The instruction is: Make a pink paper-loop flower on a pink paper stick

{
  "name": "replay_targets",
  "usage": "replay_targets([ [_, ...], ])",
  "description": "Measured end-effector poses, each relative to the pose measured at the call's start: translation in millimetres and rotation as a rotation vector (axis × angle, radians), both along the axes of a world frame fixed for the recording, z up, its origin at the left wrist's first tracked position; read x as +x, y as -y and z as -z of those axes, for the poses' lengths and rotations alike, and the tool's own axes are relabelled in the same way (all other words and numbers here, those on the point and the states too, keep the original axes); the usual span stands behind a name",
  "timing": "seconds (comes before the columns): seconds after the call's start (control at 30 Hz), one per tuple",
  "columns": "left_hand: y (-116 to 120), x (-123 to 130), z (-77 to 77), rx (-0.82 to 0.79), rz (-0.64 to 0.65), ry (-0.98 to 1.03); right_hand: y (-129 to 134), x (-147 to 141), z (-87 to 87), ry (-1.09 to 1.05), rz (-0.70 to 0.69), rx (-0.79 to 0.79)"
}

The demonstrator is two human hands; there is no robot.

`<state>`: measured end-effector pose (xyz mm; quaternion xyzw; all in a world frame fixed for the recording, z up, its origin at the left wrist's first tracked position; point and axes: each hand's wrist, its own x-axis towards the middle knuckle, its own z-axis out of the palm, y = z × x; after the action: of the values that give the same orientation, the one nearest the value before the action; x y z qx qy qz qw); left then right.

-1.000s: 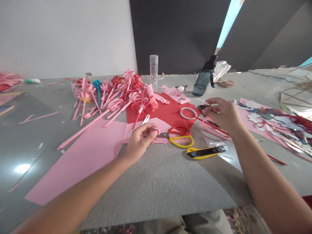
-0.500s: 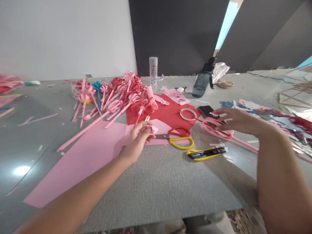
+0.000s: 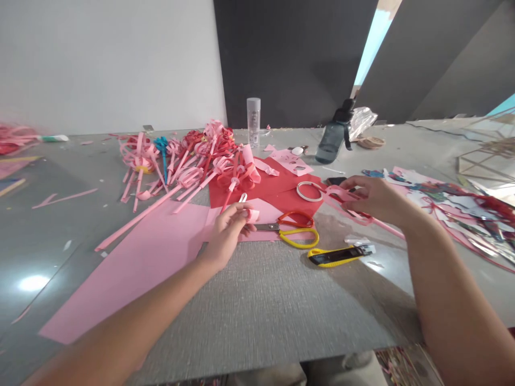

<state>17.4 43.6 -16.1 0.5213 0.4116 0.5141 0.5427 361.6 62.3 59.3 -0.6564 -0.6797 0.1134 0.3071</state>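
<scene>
My left hand (image 3: 230, 228) is closed, pinching a small curled pink paper strip (image 3: 252, 216) between thumb and fingertips. Just beside it lie scissors with one red and one yellow handle (image 3: 300, 238), their blades partly hidden by my fingers. My right hand (image 3: 364, 198) closes around the loops of a pink paper flower (image 3: 338, 196), whose pink stem slants down to the right under my wrist. Between the hands, a white ring (image 3: 309, 183) rests on red paper (image 3: 277, 187). A yellow and black box cutter (image 3: 338, 255) lies nearer to me.
Pink and red paper flowers (image 3: 189, 155) are heaped at the back left. Pink sheets (image 3: 148, 268) spread beneath my left hand. A clear capped cylinder (image 3: 253, 123) and a dark water bottle (image 3: 330, 136) stand at the back. Paper scraps (image 3: 454, 198) cover the right side.
My right hand has moved left and slightly away from me, and the pink paper flower has shifted left with it, covering more of the phone. My left hand has stayed in place.
</scene>
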Motion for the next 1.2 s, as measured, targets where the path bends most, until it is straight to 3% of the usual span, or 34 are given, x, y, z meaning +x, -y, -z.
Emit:
replay_targets([
  [0.07, 2, 1, -0.8, 0.008, 0.026, -0.003, 6, -20, -0.7, -0.042, -0.098, -0.108],
  [0.13, 5, 2, -2.5, 0.023, 0.064, 0.005, 13, -45, 2.5, -0.056, -0.198, -0.02],
  [0.2, 7, 3, -4.5, 0.04, 0.093, 0.022, 20, -69, 7.8, -0.057, -0.36, -0.022],
  [0.27, 9, 3, -5.9, 0.052, 0.098, 0.047, 26, -86, 12.9, -0.014, -0.437, -0.032],
  [0.4, 8, 3, -5.9, 0.031, 0.085, 0.099, 28, -92, 19.2, 0.034, -0.428, 0.006],
  [0.73, -1, -4, -10.3, -0.203, 0.105, 0.324, 31, -103, 23.7, -0.013, -0.427, 0.075],
  [1.2, -5, -8, -8.6, -0.203, 0.166, 0.297, 33, -107, 25.1, 0.09, -0.384, 0.082],
])
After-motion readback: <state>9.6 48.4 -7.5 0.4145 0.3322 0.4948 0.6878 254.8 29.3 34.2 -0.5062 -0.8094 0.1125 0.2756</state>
